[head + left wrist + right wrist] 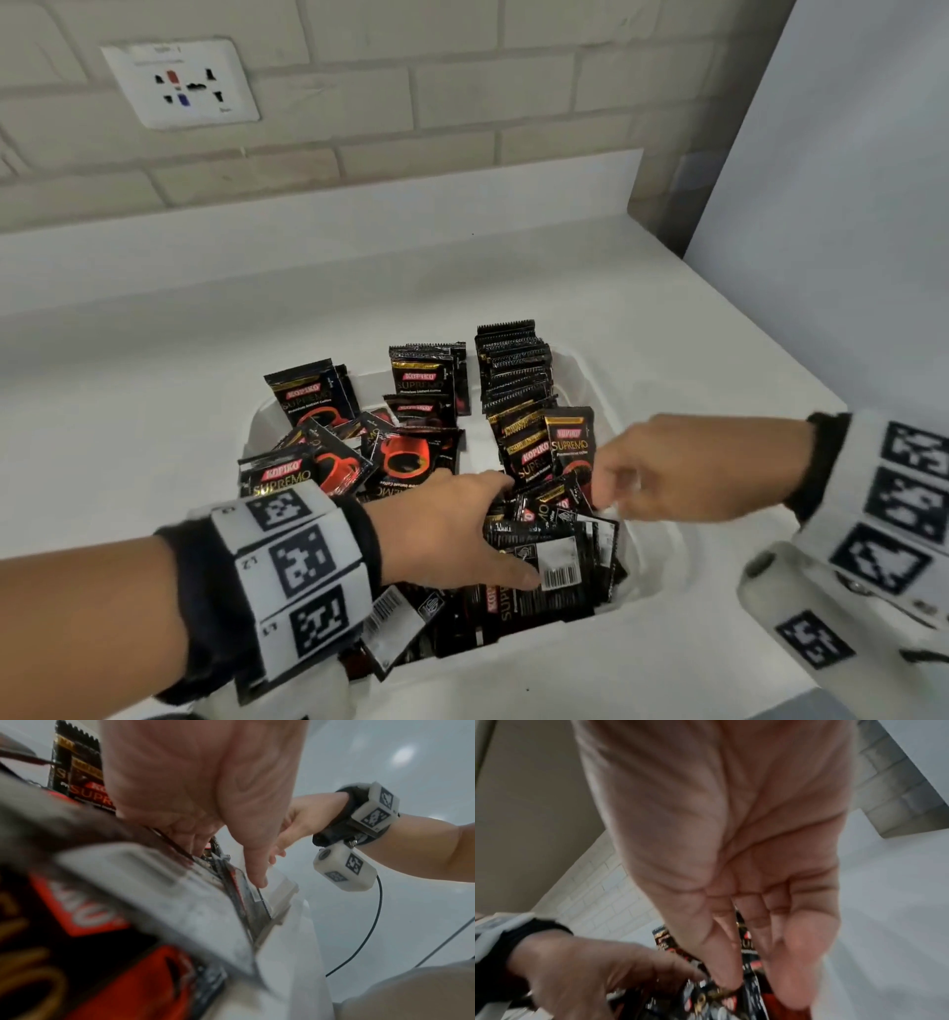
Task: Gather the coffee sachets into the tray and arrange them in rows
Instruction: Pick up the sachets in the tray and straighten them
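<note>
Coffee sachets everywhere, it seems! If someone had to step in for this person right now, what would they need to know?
Left hand: palm down on the loose sachets at the near end of the white tray, fingers out flat, pressing rather than gripping.
Right hand: reaching in from the right, open, fingertips at the same sachets; nothing plainly gripped.
Done: all visible sachets are in the tray; one neat upright row stands along its right side.
Left: the jumbled heap on the left and centre, some face down, still needs standing up and lining into rows.
</note>
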`<state>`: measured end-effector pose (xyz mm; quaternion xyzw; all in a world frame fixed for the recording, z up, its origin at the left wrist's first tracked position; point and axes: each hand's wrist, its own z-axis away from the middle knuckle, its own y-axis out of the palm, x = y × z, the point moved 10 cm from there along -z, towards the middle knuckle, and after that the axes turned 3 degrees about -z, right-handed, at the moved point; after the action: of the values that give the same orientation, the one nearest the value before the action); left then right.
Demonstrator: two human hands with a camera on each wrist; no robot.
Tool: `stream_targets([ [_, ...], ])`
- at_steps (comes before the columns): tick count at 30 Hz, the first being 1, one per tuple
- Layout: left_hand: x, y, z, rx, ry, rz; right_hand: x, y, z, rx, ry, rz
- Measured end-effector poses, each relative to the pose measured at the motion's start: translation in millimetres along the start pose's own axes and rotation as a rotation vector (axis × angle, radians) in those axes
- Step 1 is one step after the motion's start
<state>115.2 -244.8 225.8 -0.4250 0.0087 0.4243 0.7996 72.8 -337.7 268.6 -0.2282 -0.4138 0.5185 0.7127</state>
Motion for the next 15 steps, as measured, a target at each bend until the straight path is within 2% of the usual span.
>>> stream_targets([
  [8, -5, -10, -9, -0.104, 0.048, 0.165, 12, 32, -5, 0.125, -0.058, 0.068],
  [15, 1, -3, -6, -0.064, 0.060, 0.325, 8, 22, 4, 0.096, -0.091, -0.144],
])
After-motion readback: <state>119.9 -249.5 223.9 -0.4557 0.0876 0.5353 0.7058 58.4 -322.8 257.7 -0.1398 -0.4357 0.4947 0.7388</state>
